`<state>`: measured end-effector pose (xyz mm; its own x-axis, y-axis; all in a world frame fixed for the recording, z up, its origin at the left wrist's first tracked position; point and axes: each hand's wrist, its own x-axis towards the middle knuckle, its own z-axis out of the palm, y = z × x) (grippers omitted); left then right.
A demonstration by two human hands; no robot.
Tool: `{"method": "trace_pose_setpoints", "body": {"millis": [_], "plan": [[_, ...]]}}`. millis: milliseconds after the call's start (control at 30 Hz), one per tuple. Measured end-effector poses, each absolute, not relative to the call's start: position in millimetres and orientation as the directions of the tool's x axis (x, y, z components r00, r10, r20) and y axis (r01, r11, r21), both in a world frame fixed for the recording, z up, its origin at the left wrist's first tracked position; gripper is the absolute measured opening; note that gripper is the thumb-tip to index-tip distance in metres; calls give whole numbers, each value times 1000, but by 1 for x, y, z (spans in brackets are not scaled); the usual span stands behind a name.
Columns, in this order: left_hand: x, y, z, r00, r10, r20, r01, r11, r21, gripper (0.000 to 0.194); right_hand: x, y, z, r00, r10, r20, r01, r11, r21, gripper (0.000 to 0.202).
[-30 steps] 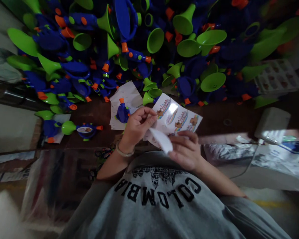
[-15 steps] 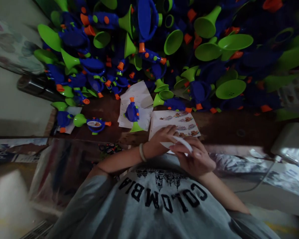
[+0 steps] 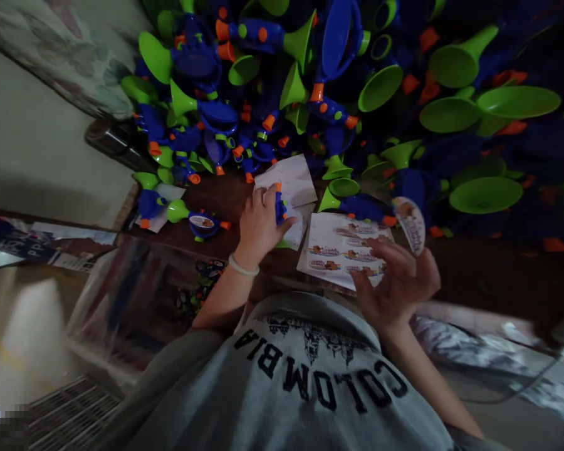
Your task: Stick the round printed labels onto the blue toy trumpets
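My left hand [image 3: 259,224] is closed over a blue toy trumpet [image 3: 281,210] with an orange mouthpiece, which lies on white paper [image 3: 294,178]. Most of that trumpet is hidden under the fingers. To the right, my right hand [image 3: 399,285] is raised with an oval printed sticker [image 3: 410,227] at its fingertips; the thumb stands apart from the other fingers. Below and left of this hand lies a sheet of stickers [image 3: 326,238] showing several small oval prints. Another toy trumpet [image 3: 202,222], with an oval sticker on its side, rests left of my left hand.
A large heap of blue and green toy trumpets [image 3: 336,44] fills the back of the table [image 3: 230,194]. At the left a dark cylinder [image 3: 117,144] lies by the wall. A clear plastic bag [image 3: 136,300] is below the table's front edge.
My left hand has moved left from the sticker sheet onto the toy trumpet. My right hand has moved right and turned, carrying the sticker. The whole view has shifted and tilted.
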<state>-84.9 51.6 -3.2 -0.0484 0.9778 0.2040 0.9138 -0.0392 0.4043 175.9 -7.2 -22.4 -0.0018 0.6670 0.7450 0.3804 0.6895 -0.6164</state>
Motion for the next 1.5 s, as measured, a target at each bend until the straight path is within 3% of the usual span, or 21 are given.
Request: {"method": "trace_pose_setpoints", "body": {"millis": [100, 233, 333, 400, 533, 700, 767, 833, 867, 933, 1000, 1067, 1233, 1300, 1400, 1500], "plan": [[-109, 60, -11, -81, 997, 13, 892, 67, 448, 88, 168, -4, -25, -10, 693, 721, 359, 676, -644, 102], [-120, 42, -2, -49, 990, 134, 655, -70, 752, 82, 156, 4, -17, 21, 664, 747, 321, 703, -634, 99], [-108, 19, 16, 219, 965, 146, 299, -208, 931, 73, 148, 11, -4, -23, 743, 669, 217, 656, -722, 107], [-93, 8, 25, 331, 926, 182, 114, -231, 966, 66, 144, 15, 3, -147, 810, 568, 123, 585, -802, 109], [-65, 0, 25, 295, 931, 214, -49, -209, 977, 54, 145, 17, 11, -350, 857, 378, 21, 411, -911, 94], [-61, 6, 9, 348, 920, 181, -162, -131, 978, 55, 157, 17, 12, -303, 915, 265, -19, 273, -962, 99], [-70, 26, -1, 410, 890, 198, -118, -164, 979, 61, 161, 19, 14, -168, 947, 276, -101, 262, -960, 104], [-78, 53, -12, 268, 934, 237, 110, -274, 955, 64, 163, 22, 16, 0, 953, 302, -199, 296, -934, 109], [-81, 68, -18, 165, 952, 257, 338, -299, 892, 66, 164, 23, 18, 70, 949, 308, -230, 316, -921, 109], [-82, 94, -31, 129, 966, 225, 712, -249, 656, 83, 165, 24, 22, 150, 940, 305, -244, 334, -910, 107], [-78, 111, -44, 174, 977, 127, 864, -213, 456, 95, 166, 23, 25, 184, 934, 308, -234, 345, -909, 105], [-72, 120, -56, 204, 979, 30, 899, -199, 390, 96, 167, 21, 25, 189, 932, 309, -233, 348, -908, 104], [-74, 126, -65, 206, 978, -18, 900, -183, 395, 68, 171, 19, 12, 152, 939, 310, -279, 341, -898, 111], [-85, 119, -57, 203, 979, 29, 897, -198, 395, 66, 172, 19, 9, 159, 938, 307, -287, 341, -895, 113], [-110, 90, -37, 236, 946, 224, 864, -309, 397, 65, 173, 20, 12, 187, 936, 299, -275, 342, -898, 112], [-135, 50, -22, 399, 862, 314, 772, -500, 392, 58, 175, 23, 16, 202, 927, 315, -279, 363, -889, 112]]}}
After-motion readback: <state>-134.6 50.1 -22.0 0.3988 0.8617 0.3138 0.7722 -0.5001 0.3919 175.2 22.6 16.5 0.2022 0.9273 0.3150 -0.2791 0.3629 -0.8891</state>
